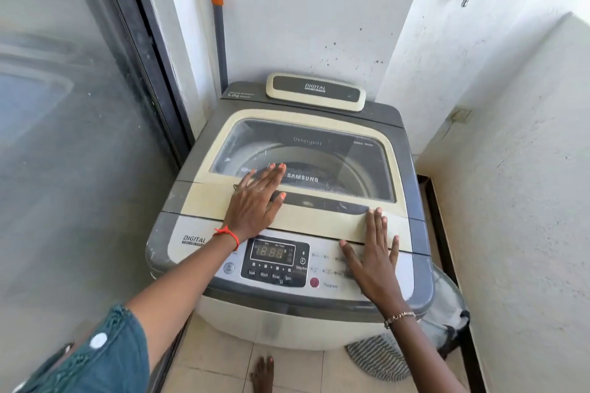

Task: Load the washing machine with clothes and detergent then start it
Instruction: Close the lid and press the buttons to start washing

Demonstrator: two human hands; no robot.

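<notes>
A top-loading washing machine (pixel 204 150) with a grey and cream body stands in the corner. Its cream lid (pixel 313 223) with a glass window is down, and the drum shows dimly through the glass. My left hand (pixel 255 201) lies flat on the lid's front left, fingers spread, thumb at the dark handle recess. My right hand (pixel 373 258) lies flat across the lid's front edge and the control panel (pixel 274 262), holding nothing. The panel's display reads lit digits. A striped cloth (pixel 376 357) lies on the floor at the machine's right front.
A glass sliding door (pixel 79 137) runs along the left. White walls close in behind and on the right. A grey pole with an orange tip (pixel 218 25) leans in the back corner. A mesh laundry basket (pixel 447 306) sits right of the machine. My bare foot (pixel 262 373) is on the tiles.
</notes>
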